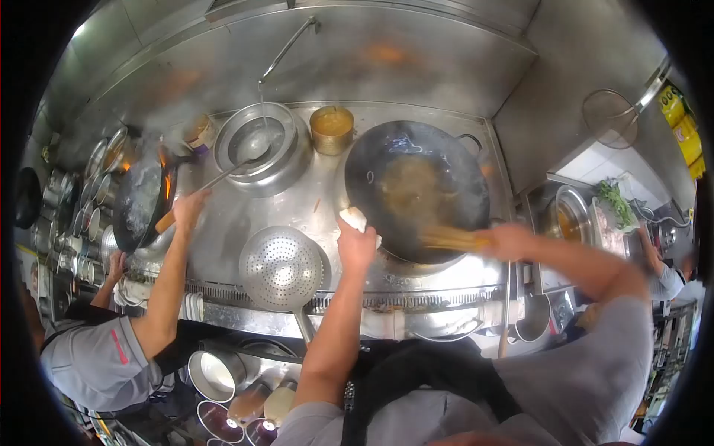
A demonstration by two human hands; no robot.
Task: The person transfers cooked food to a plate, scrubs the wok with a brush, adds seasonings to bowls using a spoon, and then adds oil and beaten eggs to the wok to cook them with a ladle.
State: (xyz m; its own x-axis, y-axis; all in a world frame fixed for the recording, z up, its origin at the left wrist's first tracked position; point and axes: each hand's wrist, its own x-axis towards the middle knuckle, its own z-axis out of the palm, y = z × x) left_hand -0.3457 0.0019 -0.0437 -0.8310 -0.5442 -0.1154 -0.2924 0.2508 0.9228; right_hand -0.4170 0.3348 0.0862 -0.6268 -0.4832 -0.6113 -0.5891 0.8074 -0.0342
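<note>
A large black wok (361, 195) sits in front of me, with cloudy brownish liquid in its bottom. At its near left rim my left hand (357, 247) is closed round a folded white cloth (353, 218); whether it also grips a wok handle is hidden. My right hand (507, 242) is wrapped round a bamboo wok brush (450, 238), blurred by motion, whose bristle end reaches over the near part of the wok. Left of my left hand, a round perforated strainer (281, 269) lies with its handle toward me.
At left a co-worker's hand (191, 208) holds a ladle (223, 177) near a steaming wok (141, 201) with flames. A metal pot (223, 141) under the tap (286, 50) and a brass-coloured container (332, 128) stand behind. Another person's hand (648, 239) is near greens (614, 201) at right.
</note>
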